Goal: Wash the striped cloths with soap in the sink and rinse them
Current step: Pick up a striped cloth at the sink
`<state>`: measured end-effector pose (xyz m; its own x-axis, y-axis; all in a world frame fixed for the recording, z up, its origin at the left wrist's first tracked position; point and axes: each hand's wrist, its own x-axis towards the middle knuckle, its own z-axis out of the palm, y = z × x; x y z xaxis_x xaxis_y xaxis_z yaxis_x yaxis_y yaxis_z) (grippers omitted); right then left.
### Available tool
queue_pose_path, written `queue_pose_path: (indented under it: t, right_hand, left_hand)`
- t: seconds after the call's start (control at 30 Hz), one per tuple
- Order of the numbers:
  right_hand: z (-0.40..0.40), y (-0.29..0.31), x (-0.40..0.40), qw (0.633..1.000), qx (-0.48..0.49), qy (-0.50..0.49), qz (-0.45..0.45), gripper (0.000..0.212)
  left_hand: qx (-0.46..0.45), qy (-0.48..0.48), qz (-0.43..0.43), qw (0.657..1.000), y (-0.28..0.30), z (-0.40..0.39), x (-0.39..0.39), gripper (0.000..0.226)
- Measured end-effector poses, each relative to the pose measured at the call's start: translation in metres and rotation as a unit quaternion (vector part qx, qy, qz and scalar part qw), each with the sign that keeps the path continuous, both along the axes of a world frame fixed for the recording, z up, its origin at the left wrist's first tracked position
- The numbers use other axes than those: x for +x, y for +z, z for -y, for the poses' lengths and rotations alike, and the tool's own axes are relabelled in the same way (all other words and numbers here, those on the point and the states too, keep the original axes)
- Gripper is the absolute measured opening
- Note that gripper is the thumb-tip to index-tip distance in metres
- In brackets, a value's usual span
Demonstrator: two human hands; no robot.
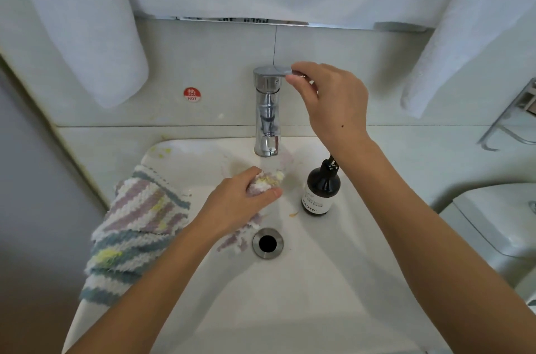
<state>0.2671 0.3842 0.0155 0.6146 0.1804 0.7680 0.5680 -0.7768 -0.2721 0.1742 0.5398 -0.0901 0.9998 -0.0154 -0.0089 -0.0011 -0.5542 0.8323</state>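
Observation:
My left hand (240, 197) is closed around a bunched striped cloth (265, 184), held over the white sink (290, 295) just below the chrome tap (266, 110); its loose end hangs down near the drain (267, 243). A second striped cloth (133, 226), with purple, teal, white and yellow bands, lies draped over the sink's left rim. My right hand (327, 98) pinches the tap's lever between thumb and fingers. A dark soap pump bottle (320, 188) stands in the sink to the right of the spout, under my right wrist. I cannot see water running.
White towels hang at the upper left (87, 34) and upper right (464, 34). A red HOT sticker (191, 94) marks the wall left of the tap. A wire rack (510, 121) juts from the right wall, and a toilet cistern (493, 223) stands at the right.

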Motion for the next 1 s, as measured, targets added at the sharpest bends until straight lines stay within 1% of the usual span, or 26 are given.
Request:
queue_pose_path:
  t: [0.17, 0.23, 0.3, 0.43, 0.5, 0.53, 0.57, 0.67, 0.77, 0.87, 0.93, 1.0]
  right_hand:
    - [-0.004, 0.009, 0.001, 1.000, 0.005, 0.005, -0.023, 0.032]
    - [-0.004, 0.008, 0.001, 0.999, 0.014, 0.009, -0.029, 0.031]
    - [-0.005, 0.007, 0.000, 0.999, 0.029, 0.012, -0.034, 0.031]
    - [-0.005, 0.007, -0.002, 0.999, 0.036, 0.014, -0.036, 0.031]
    - [-0.004, 0.007, -0.002, 0.999, 0.031, 0.012, -0.035, 0.031]
    - [-0.004, 0.006, -0.002, 0.999, 0.027, 0.011, -0.032, 0.031]
    - [-0.004, 0.005, -0.002, 0.999, 0.021, 0.010, -0.026, 0.032]
    - [-0.003, 0.001, -0.003, 1.000, 0.011, 0.019, 0.002, 0.033]
    - [-0.001, -0.003, -0.008, 0.999, 0.013, 0.038, 0.030, 0.031]
    - [0.002, -0.006, -0.012, 0.998, 0.006, 0.051, 0.029, 0.033]
    - [0.003, -0.008, -0.013, 0.998, 0.005, 0.061, 0.022, 0.035]
    - [0.005, -0.010, -0.014, 0.998, 0.002, 0.068, 0.016, 0.038]
  left_hand:
    - [-0.001, -0.028, -0.016, 0.999, 0.000, -0.006, 0.001, 0.036]
    - [-0.006, -0.052, -0.023, 0.998, -0.001, -0.008, 0.001, 0.030]
    - [-0.029, -0.077, -0.035, 0.996, -0.002, -0.007, 0.001, 0.027]
    - [-0.057, -0.089, -0.065, 0.992, -0.005, -0.005, 0.002, 0.066]
    - [-0.060, -0.094, -0.070, 0.991, -0.007, -0.005, 0.003, 0.077]
    - [-0.059, -0.094, -0.071, 0.991, -0.007, -0.005, 0.003, 0.079]
    - [-0.057, -0.092, -0.065, 0.992, -0.008, -0.006, 0.003, 0.077]
    - [-0.059, -0.071, -0.049, 0.995, -0.008, -0.005, 0.003, 0.060]
    - [-0.053, -0.064, -0.036, 0.996, -0.005, 0.000, 0.002, 0.051]
    - [-0.039, -0.059, -0.024, 0.997, -0.003, 0.001, 0.001, 0.048]
    - [-0.036, -0.069, -0.038, 0.996, -0.003, -0.002, 0.002, 0.047]
    - [-0.013, -0.079, -0.051, 0.995, -0.003, -0.006, 0.003, 0.044]
